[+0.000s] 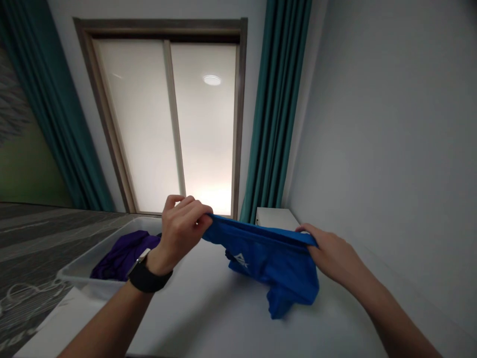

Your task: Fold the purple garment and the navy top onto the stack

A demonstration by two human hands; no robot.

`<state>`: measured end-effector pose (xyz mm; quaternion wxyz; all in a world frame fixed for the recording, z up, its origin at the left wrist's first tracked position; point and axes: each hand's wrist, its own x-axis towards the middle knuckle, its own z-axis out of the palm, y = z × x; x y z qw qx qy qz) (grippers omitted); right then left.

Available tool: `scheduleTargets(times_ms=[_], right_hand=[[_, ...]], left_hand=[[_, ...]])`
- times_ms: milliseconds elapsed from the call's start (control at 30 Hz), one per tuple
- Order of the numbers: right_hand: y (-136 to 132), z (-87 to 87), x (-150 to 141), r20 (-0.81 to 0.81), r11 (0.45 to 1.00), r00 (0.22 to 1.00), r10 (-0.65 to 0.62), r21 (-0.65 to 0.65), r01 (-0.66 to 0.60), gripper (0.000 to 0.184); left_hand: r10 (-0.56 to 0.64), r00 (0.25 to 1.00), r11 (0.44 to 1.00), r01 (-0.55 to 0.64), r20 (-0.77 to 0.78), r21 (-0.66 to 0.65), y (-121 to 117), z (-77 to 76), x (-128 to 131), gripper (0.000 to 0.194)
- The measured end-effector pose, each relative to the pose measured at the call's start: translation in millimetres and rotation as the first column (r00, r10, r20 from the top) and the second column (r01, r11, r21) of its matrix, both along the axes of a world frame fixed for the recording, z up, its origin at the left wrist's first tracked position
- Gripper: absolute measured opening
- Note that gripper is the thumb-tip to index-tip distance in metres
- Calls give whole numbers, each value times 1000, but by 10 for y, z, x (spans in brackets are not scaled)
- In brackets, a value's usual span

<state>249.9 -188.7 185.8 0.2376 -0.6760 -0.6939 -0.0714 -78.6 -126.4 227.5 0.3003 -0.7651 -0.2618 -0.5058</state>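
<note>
My left hand pinches one end of the upper edge of a blue shirt with its fingers and thumb. My right hand grips the other end of that edge, so the shirt hangs stretched between my hands. A small white logo shows on the blue fabric, and the lower part of the shirt droops onto the white table. To the left of my left hand, a purple garment lies in a translucent plastic bin. A black-strapped watch circles my left wrist.
The bin stands near the table's left edge, with a grey patterned floor beyond it. Ahead are a frosted window, teal curtains, and a small white cabinet. A pale wall runs along the right.
</note>
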Motion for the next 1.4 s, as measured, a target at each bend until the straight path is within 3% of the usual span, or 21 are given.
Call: scheduleTargets(times_ms=[133, 267, 367, 467, 567, 667, 800, 900, 967, 1033, 1100, 1167, 1233, 1300, 1333, 1400], right_hand=[[-141, 419, -12, -69, 966, 997, 34, 259, -15, 34], [-348, 812, -231, -247, 855, 965, 91, 516, 52, 42], [-385, 987, -317, -256, 918, 936, 240, 375, -132, 47], [-270, 997, -246, -185, 943, 943, 278, 238, -231, 45], [-97, 908, -114, -63, 958, 992, 113, 271, -92, 39], [28, 821, -41, 51, 969, 994, -94, 233, 80, 38], [81, 770, -54, 71, 946, 956, -283, 183, 267, 40], [43, 796, -95, -30, 880, 934, -356, 325, 346, 45], [-18, 852, -135, -180, 835, 950, -256, 454, 312, 53], [-98, 933, -193, -366, 816, 930, 16, 543, 200, 58], [-185, 1020, -272, -502, 789, 805, 316, 611, 71, 60], [-266, 1092, -358, -541, 737, 672, 506, 676, -11, 61], [-329, 1137, -427, -512, 667, 595, 619, 743, -54, 58], [-356, 1147, -457, -474, 641, 618, 627, 765, -64, 51], [-351, 1139, -456, -453, 659, 670, 588, 749, -72, 47], [-300, 1092, -431, -420, 757, 784, 458, 647, -95, 44]], left_hand=[[-108, 962, 993, 118, 249, -24, -202, 194, 51, 19], [-188, 860, 969, 243, 474, -56, -314, 416, 9, 18], [-160, 858, 953, 264, 488, -152, -297, 513, 18, 18], [-91, 934, 939, 196, 346, -283, -170, 454, 70, 17], [29, 974, 930, 56, 223, -364, 40, 266, 108, 17], [92, 986, 871, -13, 137, -490, 245, 71, 109, 15], [-27, 964, 734, 198, 264, -649, 346, -20, 101, 17], [-121, 878, 731, 395, 464, -557, 238, 73, 128, 14], [-199, 772, 742, 521, 604, -422, 106, 195, 163, 12], [-300, 621, 708, 654, 724, -267, -32, 339, 207, 10], [-388, 484, 641, 753, 784, -147, -149, 474, 250, 10], [-452, 406, 598, 798, 795, -68, -231, 574, 282, 9], [-502, 391, 594, 804, 772, -21, -270, 622, 301, 5], [-526, 423, 620, 785, 738, -8, -249, 614, 312, 6], [-521, 450, 638, 769, 725, -18, -212, 589, 318, 7], [-476, 508, 665, 742, 718, -84, -97, 499, 338, 10]])
